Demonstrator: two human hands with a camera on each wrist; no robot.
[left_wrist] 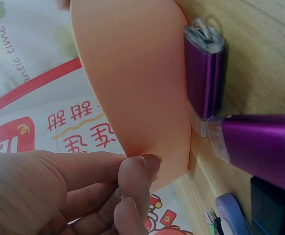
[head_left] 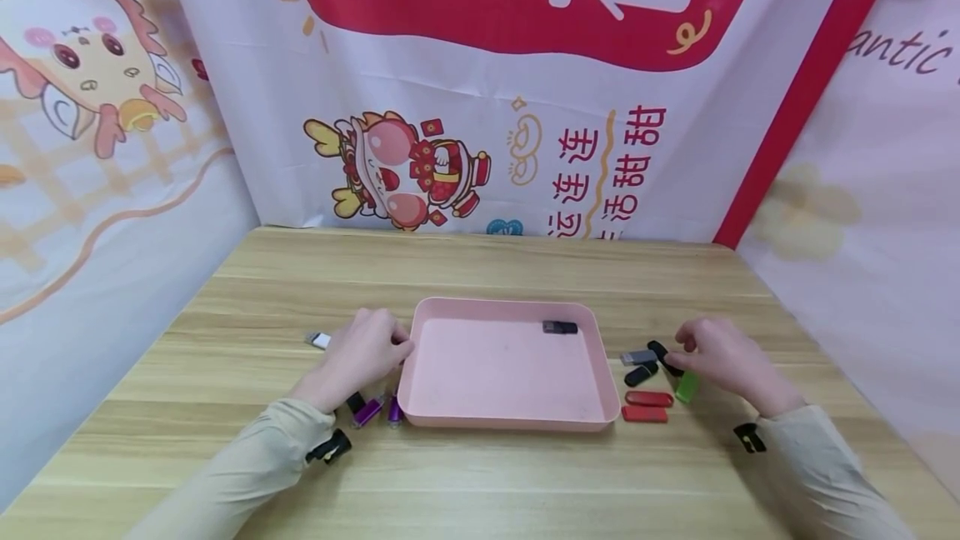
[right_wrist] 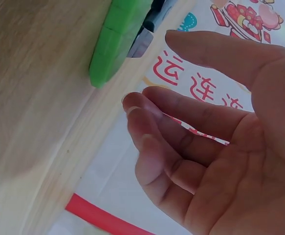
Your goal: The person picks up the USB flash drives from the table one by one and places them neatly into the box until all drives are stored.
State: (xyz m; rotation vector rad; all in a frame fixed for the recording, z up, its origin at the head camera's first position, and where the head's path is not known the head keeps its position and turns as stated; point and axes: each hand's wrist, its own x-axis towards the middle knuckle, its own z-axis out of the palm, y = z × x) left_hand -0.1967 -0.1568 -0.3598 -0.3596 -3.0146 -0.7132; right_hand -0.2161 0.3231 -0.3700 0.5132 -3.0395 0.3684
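My left hand is at the left side of a shallow pink tray, thumb and fingers pinched at its rim in the left wrist view. Two purple USB drives lie against and beside the tray's wall, with a black one next to them. My right hand hovers at the right-hand group, thumb apart from the bent fingers and nothing between them. Nearest to it are a green USB drive and a black oval one. One black drive with a clear cap lies in the tray's far right corner.
Right of the tray lie a grey drive, a black one and two red ones. A white drive lies beyond my left hand. Printed cloths hang around the wooden table.
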